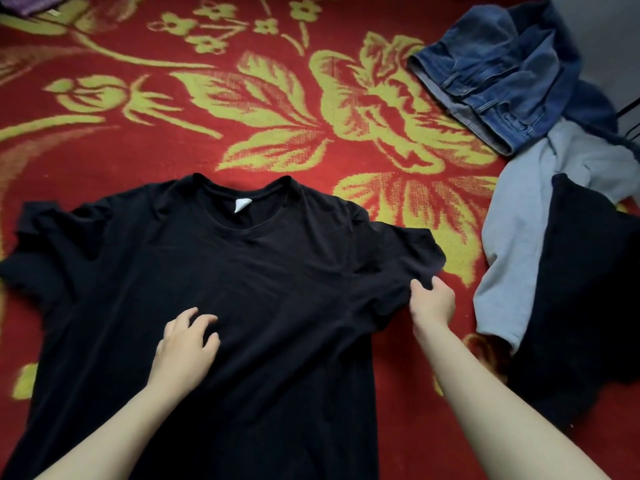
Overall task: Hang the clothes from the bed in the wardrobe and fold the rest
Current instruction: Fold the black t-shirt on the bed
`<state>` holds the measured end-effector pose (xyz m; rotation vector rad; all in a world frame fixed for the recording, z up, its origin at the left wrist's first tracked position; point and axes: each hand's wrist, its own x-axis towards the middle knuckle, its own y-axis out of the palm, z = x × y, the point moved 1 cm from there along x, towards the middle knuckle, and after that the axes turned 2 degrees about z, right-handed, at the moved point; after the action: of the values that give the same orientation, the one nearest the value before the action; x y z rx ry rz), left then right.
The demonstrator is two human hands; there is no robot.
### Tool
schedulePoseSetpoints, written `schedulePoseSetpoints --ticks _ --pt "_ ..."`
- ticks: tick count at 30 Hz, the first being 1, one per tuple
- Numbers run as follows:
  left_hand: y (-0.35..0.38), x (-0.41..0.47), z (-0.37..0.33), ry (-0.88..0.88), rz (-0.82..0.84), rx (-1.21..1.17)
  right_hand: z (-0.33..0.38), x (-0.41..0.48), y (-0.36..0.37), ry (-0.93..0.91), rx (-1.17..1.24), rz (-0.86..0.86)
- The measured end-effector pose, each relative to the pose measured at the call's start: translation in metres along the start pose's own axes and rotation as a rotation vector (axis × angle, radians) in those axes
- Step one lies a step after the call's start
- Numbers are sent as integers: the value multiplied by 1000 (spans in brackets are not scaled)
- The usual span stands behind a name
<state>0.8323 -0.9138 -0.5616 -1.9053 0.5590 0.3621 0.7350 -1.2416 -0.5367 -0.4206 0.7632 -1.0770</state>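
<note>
On bedspread (277, 46), black T-shirt (277, 271) beneath relaxed left hand (185, 344), sleeve (405, 258) inside right hand (433, 301) grip

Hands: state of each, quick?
Left hand: open, fingertips resting on the black T-shirt.
Right hand: grips the black T-shirt by its sleeve.

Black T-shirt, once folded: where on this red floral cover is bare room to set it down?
The widest bare stretch of the cover lies beyond the T-shirt collar, left of the jeans. The right edge is crowded: jeans, a grey garment and a dark garment lie bunched there.
</note>
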Motion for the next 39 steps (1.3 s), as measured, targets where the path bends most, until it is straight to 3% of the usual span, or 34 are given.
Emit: schedulePoseSetpoints --ticks 3,5,7,8,10,12,15,21,24,26,31,33,36,39 --pt "-7 1 12 -26 -11 -20 27 -49 17 -923 -416 -194" --pt "-12 2 22 -84 -12 -67 27 -89 43 -1394 -566 -15" --pt "-14 2 29 -133 -6 -173 11 -118 64 -1563 -812 324" --pt "-14 2 32 -148 4 -243 -1 -126 71 -1575 -952 459" --pt "-14 2 34 -172 48 -373 -21 -131 78 -1492 -1077 569" --pt "-10 4 37 -172 90 -441 -24 -123 75 -1337 -1021 551" --pt "-1 9 33 -126 112 -327 -28 -102 66 -1128 -1054 424" --pt "21 24 -9 -8 104 -272 -63 -64 51 -855 -1178 591" --pt "23 39 -30 -5 90 -216 -58 -69 47 -923 -1131 539" --pt "22 48 -37 -60 33 -249 -58 -69 47 -999 -973 462" --pt "9 62 -26 -74 -11 -619 -66 -61 40 -1247 -695 206" --pt "2 65 -11 -91 -8 -651 -73 -56 32 -1380 -725 218" --pt "0 67 11 -164 4 -474 -80 -58 22 -1476 -908 262" --pt "2 64 14 -179 -30 -354 -80 -67 27 -1334 -924 256"
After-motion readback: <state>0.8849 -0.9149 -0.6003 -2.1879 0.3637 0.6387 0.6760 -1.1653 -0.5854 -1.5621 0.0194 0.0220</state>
